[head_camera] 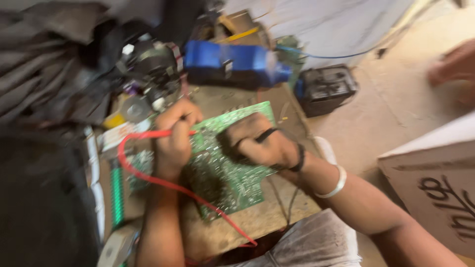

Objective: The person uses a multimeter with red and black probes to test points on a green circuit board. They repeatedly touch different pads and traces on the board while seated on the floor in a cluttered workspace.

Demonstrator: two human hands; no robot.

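Head view, blurred by motion. Green circuit board (225, 163) lies tilted on a worn wooden bench (257, 222), centre of frame, solder side up. Left hand (173, 141) at 9 o'clock of the board, fist closed around a red probe (170, 133), tip toward the board's upper left edge; whether the tip touches cannot be told. Red lead (148, 175) loops from that fist out to 9 o'clock, then runs down across the board's lower part to 6 o'clock at the bench edge. Right hand (257, 143) rests on the board's upper right part, fingers curled on a black probe (264, 134); dark band on the wrist, white bangle (336, 183) further up the forearm at 4 o'clock. Second, smaller green board (141, 165) just beside the left wrist at 9 o'clock, and a green strip (117, 195) at 8 o'clock, near the bench's left edge. At 12 o'clock, well apart from the hands, a blue box (232, 62); at 11 o'clock a dark round motor-like part (153, 66), detail lost in blur. Black box (326, 89) on the floor at 2 o'clock. Cardboard box (435, 188) at 4 o'clock, with dark marker scrawl on its face. Another person's hand (455, 66) at the frame's right edge, 2 o'clock, blurred. Grey cloth (319, 242) over the knee at 6 o'clock.
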